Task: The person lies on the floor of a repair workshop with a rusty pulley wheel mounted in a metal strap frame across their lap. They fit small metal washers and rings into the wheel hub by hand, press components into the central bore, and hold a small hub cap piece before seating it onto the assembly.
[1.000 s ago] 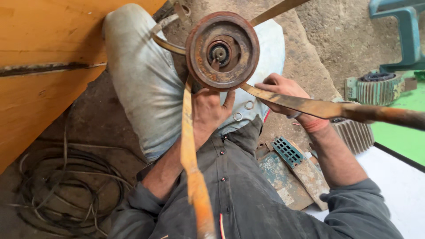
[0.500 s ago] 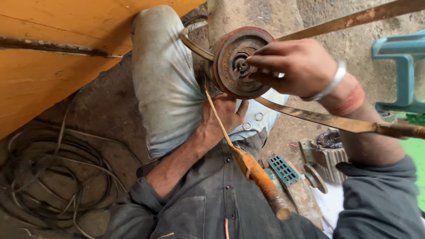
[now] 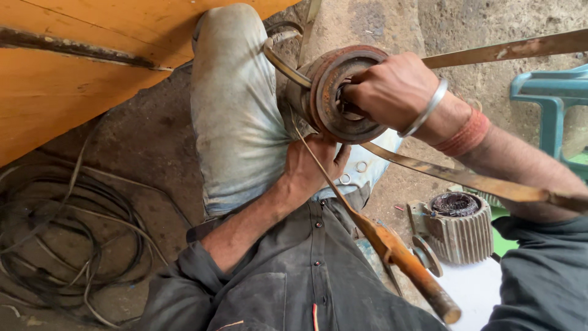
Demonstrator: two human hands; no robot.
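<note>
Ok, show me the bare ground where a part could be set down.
Bare dirt lies between the cable coil and the knee, and beyond the rusty disc, short of the teal chair. Crowded: the lap, both hands, and around the finned motor housing.

A rust-brown round motor part (image 3: 343,92) sits beside pale blue faded jeans (image 3: 236,116). Left of the jeans lie an orange wooden board (image 3: 67,79) and black cables (image 3: 67,245); right, a teal plastic chair (image 3: 551,104).
</note>
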